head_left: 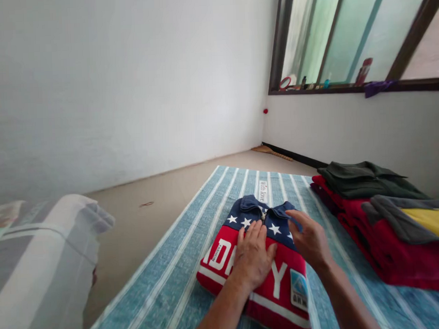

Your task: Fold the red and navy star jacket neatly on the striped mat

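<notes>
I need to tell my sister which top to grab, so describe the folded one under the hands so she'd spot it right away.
Start at the striped blue mat on the floor below the window. Near its middle lies a folded top, with the left hand flat on it and the right hand at its edge. Unlike the plain red, green and grey clothes pile to the right, it has white stars on navy above red with big white letters.

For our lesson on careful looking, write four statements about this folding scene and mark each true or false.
1. The left hand lies flat on the folded red and blue top. True.
2. The top lies on a bare wooden table. False: it lies on a blue striped mat.
3. A pile of clothes sits to the right of the top. True.
4. The right hand holds a yellow cup. False: it holds nothing and rests at the top's edge.
</notes>
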A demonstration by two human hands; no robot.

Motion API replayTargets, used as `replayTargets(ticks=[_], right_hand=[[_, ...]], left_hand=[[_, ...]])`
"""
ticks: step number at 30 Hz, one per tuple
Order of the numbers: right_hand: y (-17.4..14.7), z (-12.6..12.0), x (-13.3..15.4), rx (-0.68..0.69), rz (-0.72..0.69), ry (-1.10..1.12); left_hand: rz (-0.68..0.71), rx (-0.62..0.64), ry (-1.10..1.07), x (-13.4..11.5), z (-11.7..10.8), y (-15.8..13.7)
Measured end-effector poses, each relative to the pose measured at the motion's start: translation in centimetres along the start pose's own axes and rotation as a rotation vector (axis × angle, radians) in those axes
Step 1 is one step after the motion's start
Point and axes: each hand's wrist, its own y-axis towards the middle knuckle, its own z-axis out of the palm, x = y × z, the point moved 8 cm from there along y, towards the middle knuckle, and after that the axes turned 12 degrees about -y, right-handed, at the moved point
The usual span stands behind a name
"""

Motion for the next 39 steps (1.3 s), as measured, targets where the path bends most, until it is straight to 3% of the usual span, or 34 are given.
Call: replayTargets(ticks=[3,9,13,18,22,26,29,34,39], right_hand=[[0.8,2.2,-0.6,0.047,-0.080,-0.189],[-0.9,6.1,-2.2,0.326,-0.087,-0.425],[-1.7,6.5,-2.6,0.270,-0.076,-0.422],[-1.4,6.2,-2.1,0.226,-0.107,-0.352],[-1.3,5.8,-1.9,0.224,-0.117,-0.222],[-0.9,5.4,-2.5,0.307,-0.135,-0.127],[0.6,5.2,-3.6,0.405,-0.147,-0.031],[6.3,5.4,-6.9,0.355,-0.081,-0.045],[9.6,9.8,-7.3,0.720,-0.210,0.065]], left_hand=[[-0.005,-0.010,0.007,0.1,0.0,0.0],[-0.033,0.037,0.015,0.3,-0.1,0.0],[-0.104,0.096,0.013,-0.4,-1.1,1.2],[-0.094,-0.013,0.007,-4.3,-3.6,7.0],[-0.192,0.044,0.052,-4.2,-1.5,11.3],[-0.191,0.062,0.143,-1.7,1.3,12.0],[-0.121,0.019,0.167,-0.5,1.9,11.6],[-0.075,0.045,0.098,-0.3,1.9,11.4],[-0.100,0.066,-0.004,-0.5,1.4,11.5]])
